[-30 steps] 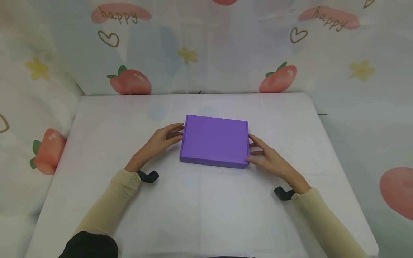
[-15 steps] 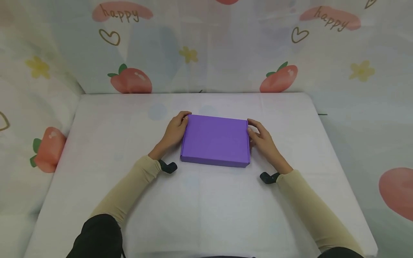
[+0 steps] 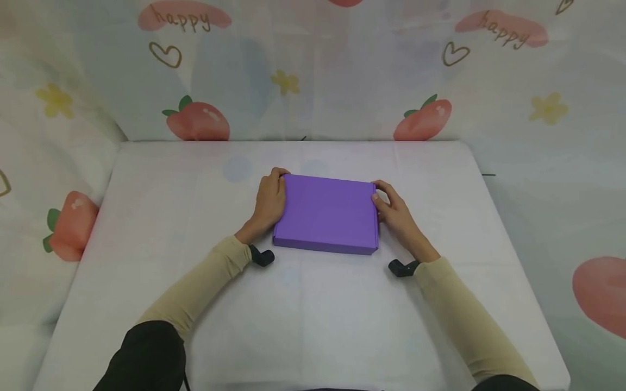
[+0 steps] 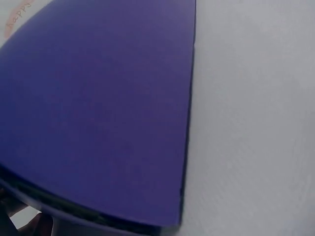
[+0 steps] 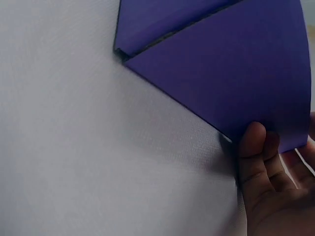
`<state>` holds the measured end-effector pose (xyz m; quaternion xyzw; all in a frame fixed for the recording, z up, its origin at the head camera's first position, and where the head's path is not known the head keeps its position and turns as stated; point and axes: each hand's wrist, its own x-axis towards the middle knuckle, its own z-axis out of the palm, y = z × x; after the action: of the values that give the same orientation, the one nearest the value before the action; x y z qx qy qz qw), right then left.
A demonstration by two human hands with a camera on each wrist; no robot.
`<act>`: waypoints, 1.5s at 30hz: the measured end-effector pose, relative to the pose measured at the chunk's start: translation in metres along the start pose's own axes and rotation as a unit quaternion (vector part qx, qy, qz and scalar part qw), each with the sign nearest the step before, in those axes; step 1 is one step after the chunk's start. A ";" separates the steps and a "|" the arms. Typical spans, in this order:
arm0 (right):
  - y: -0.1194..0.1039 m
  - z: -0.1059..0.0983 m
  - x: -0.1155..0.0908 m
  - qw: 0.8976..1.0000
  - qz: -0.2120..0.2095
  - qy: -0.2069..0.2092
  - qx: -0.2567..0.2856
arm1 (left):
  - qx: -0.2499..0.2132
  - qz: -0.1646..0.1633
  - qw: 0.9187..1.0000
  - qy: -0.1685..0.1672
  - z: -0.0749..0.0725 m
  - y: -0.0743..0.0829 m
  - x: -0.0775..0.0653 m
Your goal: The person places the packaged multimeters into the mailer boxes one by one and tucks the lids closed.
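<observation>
A flat, closed purple cardboard box (image 3: 327,214) lies on the white-covered table in the head view. Along its left side my left hand (image 3: 269,198) holds the box, fingers bent over the far left corner. My right hand (image 3: 398,214) grips the right side near the far right corner, with the thumb at the lid's edge. In the right wrist view, fingertips (image 5: 254,137) press against the box's side wall (image 5: 216,69). The left wrist view is mostly filled by the box's top (image 4: 108,108); only dark bits of the left hand's fingers (image 4: 42,226) show at its lower left corner.
A white cloth covers the table (image 3: 313,320). Behind and beside it hang printed curtains (image 3: 337,70) with fruit, flowers and hearts. Dark camera mounts (image 3: 263,257) stick out from both wrists, close to the tabletop.
Both hands have slid away from me along the box's sides to its far corners and closed on it. The box has stayed almost in place.
</observation>
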<state>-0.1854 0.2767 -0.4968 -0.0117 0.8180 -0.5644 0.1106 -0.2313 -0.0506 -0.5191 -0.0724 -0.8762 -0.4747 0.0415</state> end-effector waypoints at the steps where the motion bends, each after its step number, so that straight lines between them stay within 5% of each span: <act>1: 0.000 0.000 -0.001 1.000 0.001 0.001 -0.001 | 0.001 -0.001 1.000 -0.002 0.001 0.000 0.000; 10: -0.002 0.004 -0.002 1.000 0.000 0.010 -0.014 | -0.011 -0.012 1.000 0.000 -0.004 0.000 -0.003; 13: -0.002 0.008 -0.007 0.998 -0.005 0.028 -0.060 | -0.007 -0.007 1.000 -0.015 -0.007 -0.001 -0.005; 20: -0.009 0.020 -0.032 0.972 -0.063 0.016 -0.225 | 0.004 0.013 0.999 -0.052 -0.012 -0.002 -0.009; 25: -0.013 0.024 -0.056 0.957 -0.082 -0.029 -0.276 | 0.023 0.041 0.997 -0.054 -0.015 0.000 -0.015; 30: -0.008 0.020 -0.086 0.965 -0.059 -0.056 -0.251 | 0.065 0.080 0.985 -0.137 -0.032 0.002 -0.039; 37: 0.005 0.024 -0.100 0.968 -0.132 -0.022 -0.213 | 0.037 0.047 0.956 -0.288 -0.051 -0.001 -0.069; 40: 0.006 0.027 -0.101 0.966 -0.141 0.006 -0.218 | 0.027 0.046 0.951 -0.304 -0.052 -0.002 -0.071; 45: 0.004 0.029 -0.103 0.962 -0.160 0.034 -0.218 | 0.029 0.054 0.956 -0.288 -0.049 -0.002 -0.074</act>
<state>-0.0789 0.2659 -0.4932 -0.1470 0.9119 -0.3829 -0.0140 -0.1588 -0.0993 -0.5043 -0.2522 -0.8591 -0.4051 -0.1849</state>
